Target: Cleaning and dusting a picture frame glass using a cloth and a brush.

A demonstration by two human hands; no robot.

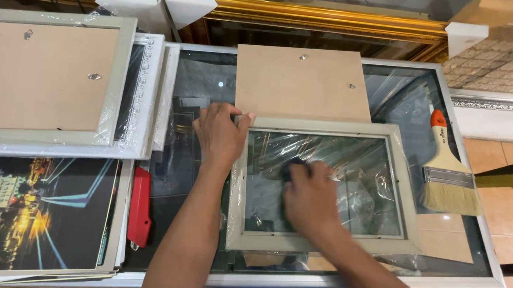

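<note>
Under right hand (310, 198), clenched on maybe dark cloth (294, 165): glossy glass of pale frame (322, 245); left hand (219, 136) gripping corner; bristle brush (446, 171) beside.

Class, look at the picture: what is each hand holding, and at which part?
The left hand steadies the pale picture frame at its top-left corner. The right hand presses a small dark thing onto the glass; what it is cannot be told.
</note>
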